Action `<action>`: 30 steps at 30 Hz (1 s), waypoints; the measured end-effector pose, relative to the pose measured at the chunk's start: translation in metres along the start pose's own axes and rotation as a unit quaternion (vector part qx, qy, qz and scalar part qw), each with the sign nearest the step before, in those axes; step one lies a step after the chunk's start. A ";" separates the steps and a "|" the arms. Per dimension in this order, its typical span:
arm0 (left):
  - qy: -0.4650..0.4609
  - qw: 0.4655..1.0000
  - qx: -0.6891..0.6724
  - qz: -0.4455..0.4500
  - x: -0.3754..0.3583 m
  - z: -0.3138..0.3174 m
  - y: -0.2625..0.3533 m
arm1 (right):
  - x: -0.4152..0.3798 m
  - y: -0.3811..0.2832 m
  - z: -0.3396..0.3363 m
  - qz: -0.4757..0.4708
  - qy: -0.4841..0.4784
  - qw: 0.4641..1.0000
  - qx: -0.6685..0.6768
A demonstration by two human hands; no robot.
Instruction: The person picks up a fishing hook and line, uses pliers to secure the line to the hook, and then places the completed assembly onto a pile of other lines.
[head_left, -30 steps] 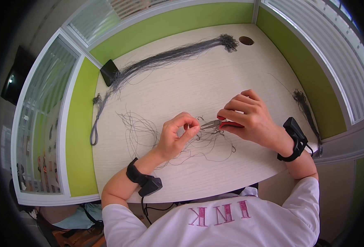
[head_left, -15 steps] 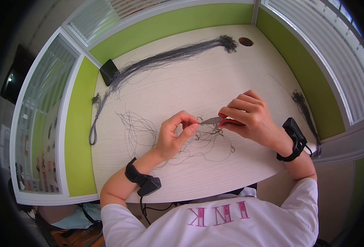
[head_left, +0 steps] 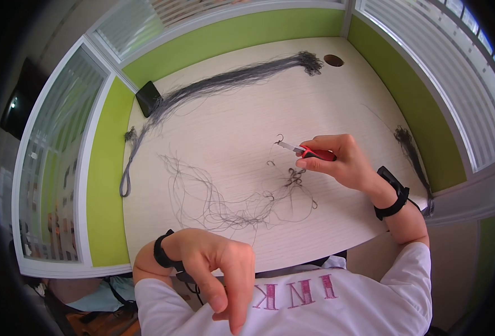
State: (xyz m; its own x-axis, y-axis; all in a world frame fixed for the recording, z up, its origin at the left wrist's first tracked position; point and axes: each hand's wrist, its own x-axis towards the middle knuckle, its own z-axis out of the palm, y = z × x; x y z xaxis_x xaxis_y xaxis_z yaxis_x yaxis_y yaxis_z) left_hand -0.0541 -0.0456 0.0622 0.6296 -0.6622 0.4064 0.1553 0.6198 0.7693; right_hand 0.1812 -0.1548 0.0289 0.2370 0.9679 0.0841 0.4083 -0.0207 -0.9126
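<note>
My right hand (head_left: 339,159) grips small red-handled pliers (head_left: 319,154). At the tip of their grey jaws is a dark fishhook (head_left: 280,138), raised above the desk. My left hand (head_left: 216,266) is low, in front of my shirt, fingers bent downward with thumb and forefinger close together. Whatever lies between them, perhaps a thin line, is too fine to make out. Between my hands a loose tangle of grey fishing line (head_left: 214,204) spreads over the desk, with several hooks (head_left: 295,178) clustered at its right end.
A long bundle of grey line (head_left: 225,81) stretches along the back of the desk (head_left: 337,106), past a black stand (head_left: 148,98). Another dark bundle (head_left: 408,148) lies by the right partition. A round hole (head_left: 333,60) pierces the desk at the back. Green partitions (head_left: 242,28) enclose it.
My left hand has drawn away from the pliers, down toward my body. My right hand has turned the pliers, and their tip with the hook sits higher and farther from me.
</note>
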 end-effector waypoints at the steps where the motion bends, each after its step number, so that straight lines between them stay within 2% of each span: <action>1: -0.031 0.998 0.009 0.056 0.010 0.005 0.009 | 0.000 0.000 0.001 -0.001 -0.003 1.000 0.000; 2: -0.061 0.992 0.018 0.111 0.019 0.011 0.020 | 0.000 0.001 0.003 0.013 -0.019 1.000 0.014; 4: 0.020 0.980 0.059 0.191 0.015 0.035 0.035 | 0.001 0.002 0.005 0.027 -0.035 0.999 0.028; 6: 0.108 0.913 0.219 0.328 0.003 0.043 0.054 | 0.001 0.004 0.007 0.042 -0.068 0.996 0.039; 7: 0.213 0.835 0.316 0.397 -0.004 0.045 0.059 | 0.001 0.004 0.008 0.040 -0.070 0.996 0.037; 8: 0.311 0.731 0.403 0.454 -0.010 0.046 0.064 | 0.002 0.005 0.009 0.041 -0.081 0.995 0.033; 9: 0.395 0.584 0.566 0.427 -0.028 0.036 0.074 | 0.002 0.006 0.009 0.041 -0.091 0.995 0.028; 10: 0.457 0.404 0.698 0.376 -0.047 0.021 0.082 | 0.002 0.008 0.010 0.040 -0.092 0.995 0.027; 12: 0.516 0.200 0.812 0.189 -0.064 0.001 0.090 | 0.003 0.014 0.009 0.025 -0.065 0.981 0.183; 14: 0.560 0.289 0.776 -0.028 -0.066 -0.008 0.087 | 0.003 0.010 0.002 0.011 -0.034 0.981 0.190; 16: 0.559 0.473 0.667 -0.136 -0.063 -0.026 0.075 | 0.005 0.010 -0.006 -0.002 -0.004 0.981 0.196; 19: 0.479 0.703 0.496 -0.175 -0.051 -0.050 0.047 | 0.008 0.010 -0.017 -0.032 0.054 0.975 0.213; 22: 0.327 0.888 0.275 -0.170 -0.022 -0.051 0.018 | 0.010 0.010 -0.019 -0.038 0.099 0.971 0.216; 24: 0.195 0.956 0.143 -0.168 -0.006 -0.044 -0.003 | 0.011 0.011 -0.017 -0.024 0.100 0.981 0.164; 26: 0.112 0.972 0.043 -0.205 0.012 -0.028 0.001 | 0.010 0.015 -0.011 -0.008 0.100 0.988 0.113; 27: 0.113 0.971 0.042 -0.206 0.017 -0.021 0.006 | 0.009 0.019 -0.005 0.001 0.064 0.993 0.099; 29: 0.068 0.996 0.040 -0.041 0.026 -0.009 0.014 | 0.008 0.020 0.006 0.010 -0.004 0.995 0.103; 30: 0.107 0.988 0.065 0.088 0.031 -0.005 0.016 | 0.007 0.018 0.009 0.010 -0.008 0.995 0.103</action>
State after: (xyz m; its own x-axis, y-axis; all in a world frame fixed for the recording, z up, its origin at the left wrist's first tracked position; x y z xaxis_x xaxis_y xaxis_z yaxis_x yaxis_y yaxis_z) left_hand -0.0278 -0.0539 0.0849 0.7868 -0.4367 0.4361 -0.0609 0.6482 0.7590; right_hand 0.1820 -0.1462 0.0092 0.2293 0.9715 0.0607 0.2143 0.0105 -0.9767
